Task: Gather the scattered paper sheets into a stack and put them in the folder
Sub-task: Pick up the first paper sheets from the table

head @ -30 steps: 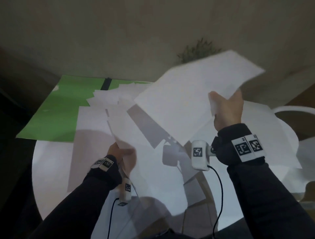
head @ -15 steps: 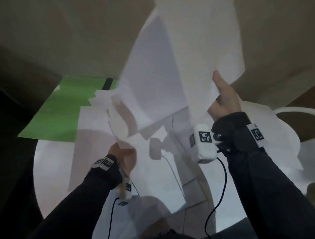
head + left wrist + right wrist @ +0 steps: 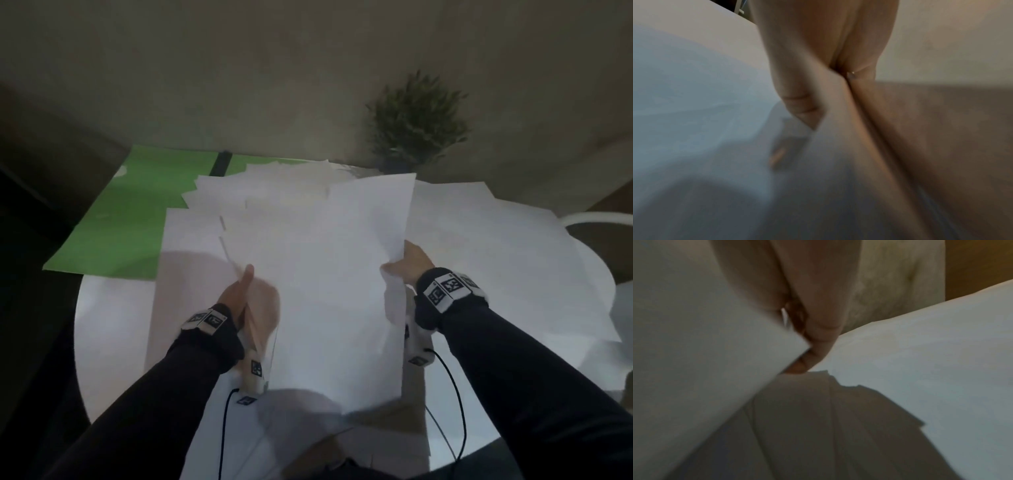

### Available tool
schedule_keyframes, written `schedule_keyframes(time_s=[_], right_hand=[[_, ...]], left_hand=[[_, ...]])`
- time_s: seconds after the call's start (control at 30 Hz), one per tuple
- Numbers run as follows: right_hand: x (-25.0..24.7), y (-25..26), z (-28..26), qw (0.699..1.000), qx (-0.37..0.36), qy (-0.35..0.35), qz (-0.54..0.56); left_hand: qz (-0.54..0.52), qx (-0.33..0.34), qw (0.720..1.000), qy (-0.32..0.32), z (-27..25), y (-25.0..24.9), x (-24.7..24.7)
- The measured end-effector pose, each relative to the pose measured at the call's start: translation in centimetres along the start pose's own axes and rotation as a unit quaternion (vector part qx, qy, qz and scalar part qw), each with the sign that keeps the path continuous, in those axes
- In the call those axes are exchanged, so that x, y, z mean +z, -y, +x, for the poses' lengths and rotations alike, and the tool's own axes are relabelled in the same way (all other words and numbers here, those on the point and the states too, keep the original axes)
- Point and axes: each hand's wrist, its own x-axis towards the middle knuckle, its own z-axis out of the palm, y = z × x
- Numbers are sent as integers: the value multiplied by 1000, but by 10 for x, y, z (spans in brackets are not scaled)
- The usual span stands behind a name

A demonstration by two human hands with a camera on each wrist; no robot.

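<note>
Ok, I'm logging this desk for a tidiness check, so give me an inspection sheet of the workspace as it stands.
Surface: round white table, mostly covered by paper.
Job's things: held sheets lifted between both hands; loose sheets spread on the table; green folder lying open at the far left, partly under paper.
Clutter: nothing seen.
Grippers: left hand grips the sheets' left edge; right hand pinches the right edge.
Cables: black wrist-camera cables hang over the near edge.
Surroundings: potted plant by a beige wall.
</note>
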Motion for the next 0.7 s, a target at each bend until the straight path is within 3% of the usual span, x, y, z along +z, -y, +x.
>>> schedule_keyframes(time_s=[0.1, 0.2, 0.3, 0.37, 0.47, 0.57, 0.63, 0.7], right_hand=[[10, 7, -5, 995, -21, 70, -68], [37, 13, -8, 995, -45, 58, -64], [62, 15, -11, 996, -44, 63, -39], [64, 12, -9, 999, -29, 16, -14], [49, 3, -4, 990, 15, -46, 136], [25, 17, -12, 942, -4, 34, 334], [8, 36, -17, 939, -72, 22, 336], [-8, 57, -20, 939, -137, -64, 308]], left_hand=[[-29, -4, 998, 51, -7, -5, 5], [26, 49, 995, 80, -10, -7, 13], [132, 105, 985, 48, -9, -12, 17], [86, 122, 987, 54, -11, -19, 13], [25, 149, 986, 72, -22, -41, 2], [15, 204, 967, 150, -40, -76, 1], [29, 252, 952, 171, -50, -99, 7], [51, 297, 943, 143, -59, -122, 14]])
